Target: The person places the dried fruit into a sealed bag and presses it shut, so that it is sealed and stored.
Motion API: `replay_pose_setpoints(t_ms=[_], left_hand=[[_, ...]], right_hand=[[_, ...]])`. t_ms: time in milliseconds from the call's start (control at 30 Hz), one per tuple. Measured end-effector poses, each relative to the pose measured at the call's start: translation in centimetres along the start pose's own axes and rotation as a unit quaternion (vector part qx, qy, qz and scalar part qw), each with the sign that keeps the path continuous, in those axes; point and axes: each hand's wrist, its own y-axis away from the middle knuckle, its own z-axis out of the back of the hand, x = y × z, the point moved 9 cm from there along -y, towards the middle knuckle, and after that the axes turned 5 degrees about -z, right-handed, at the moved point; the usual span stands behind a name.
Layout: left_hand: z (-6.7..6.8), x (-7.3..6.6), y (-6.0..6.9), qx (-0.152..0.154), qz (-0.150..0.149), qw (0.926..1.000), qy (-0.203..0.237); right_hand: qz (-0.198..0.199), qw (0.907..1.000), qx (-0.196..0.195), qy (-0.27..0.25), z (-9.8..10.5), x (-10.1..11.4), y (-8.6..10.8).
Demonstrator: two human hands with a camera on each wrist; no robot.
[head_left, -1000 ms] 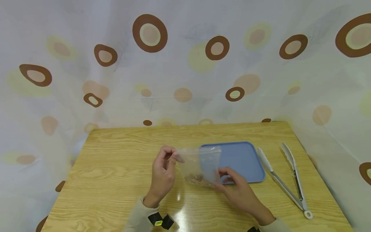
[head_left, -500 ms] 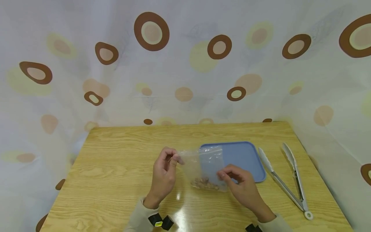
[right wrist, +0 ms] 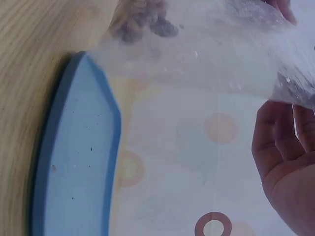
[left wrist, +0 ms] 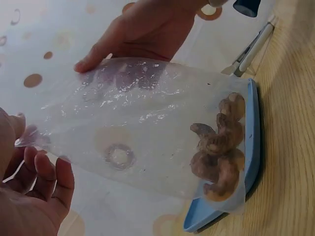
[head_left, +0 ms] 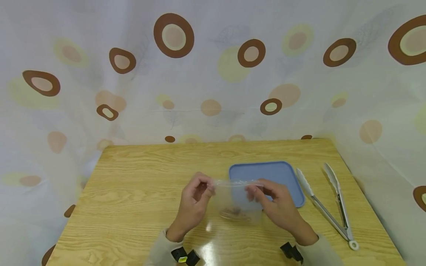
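Note:
A clear plastic zip bag (head_left: 223, 199) hangs between both hands above the table. Several brown, curved nuts, which look like skin-on cashews (left wrist: 216, 147), lie gathered at its bottom. My left hand (head_left: 193, 205) pinches the bag's top left corner between thumb and curled fingers. At the top right corner, my right hand (head_left: 281, 205) grips the bag, its thumb on one side and the fingers partly seen through the plastic. Behind the bag, a blue tray (head_left: 283, 184) lies on the table, partly covered by the bag and right hand; tiny dark specks show on it.
Metal tongs (head_left: 332, 207) with pale tips lie spread apart to the right of the tray. The wooden table (head_left: 139, 184) runs back to a patterned curtain-like sheet (head_left: 199, 81), which also closes off both sides.
My right hand has moved from the bag's lower right side up to its top right corner. The bag's top edge is now stretched level, slightly lower. My left hand has shifted slightly right.

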Motion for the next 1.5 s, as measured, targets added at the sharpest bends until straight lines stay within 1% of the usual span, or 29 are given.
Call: replay_pose_setpoints(t_ms=[67, 133, 300, 367, 467, 633, 733, 800, 900, 1000, 1067, 1133, 1333, 1500], left_hand=[[-0.2, 0.1, 0.0, 0.013, -0.002, 0.9999, 0.007], [-0.4, 0.1, -0.1, 0.021, 0.000, 0.9998, 0.003], [-0.4, 0.0, -0.4, 0.017, 0.005, 0.9996, -0.021], [-0.3, -0.1, -0.5, 0.019, 0.006, 0.9995, -0.026], [-0.1, -0.3, -0.6, 0.026, 0.001, 0.9990, -0.037], [-0.2, -1.0, -0.9, 0.040, -0.023, 0.9969, -0.063], [-0.5, -1.4, -1.1, 0.046, -0.032, 0.9962, -0.066], [-0.5, -1.6, -1.3, 0.048, -0.031, 0.9965, -0.062], [-0.6, -1.7, -1.4, 0.050, -0.020, 0.9975, -0.046], [-0.7, -1.5, -1.3, 0.054, 0.004, 0.9980, -0.031], [-0.8, -1.4, -1.2, 0.058, 0.016, 0.9977, -0.029], [-0.9, -1.4, -1.1, 0.061, 0.020, 0.9973, -0.035], [-0.9, -1.7, -1.1, 0.053, 0.004, 0.9977, -0.042], [-0.9, -2.4, -1.2, 0.046, -0.018, 0.9978, -0.045]], right_hand=[[-0.004, 1.0000, 0.000, -0.005, 0.1, 0.2, -0.2], [-0.003, 0.9999, 0.000, -0.015, 0.2, 0.3, -0.3], [0.020, 0.9985, 0.009, -0.050, 0.4, 0.4, -0.5], [0.021, 0.9977, 0.017, -0.063, 0.4, 0.4, -0.6], [0.023, 0.9969, 0.022, -0.072, 0.4, 0.3, -0.6], [0.026, 0.9980, 0.006, -0.057, 0.7, -0.1, -0.3], [0.026, 0.9977, -0.006, -0.063, 0.9, -0.5, 0.0], [0.026, 0.9970, -0.009, -0.072, 0.9, -0.6, 0.2], [0.030, 0.9968, -0.012, -0.074, 0.9, -0.7, 0.4], [0.036, 0.9974, -0.015, -0.060, 0.8, -0.5, 0.4], [0.041, 0.9977, -0.016, -0.051, 0.7, -0.3, 0.4], [0.046, 0.9979, -0.014, -0.045, 0.6, 0.0, 0.3], [0.056, 0.9975, -0.003, -0.042, 0.2, 0.7, 0.0], [0.048, 0.9976, 0.017, -0.047, -0.3, 0.9, -0.1]])
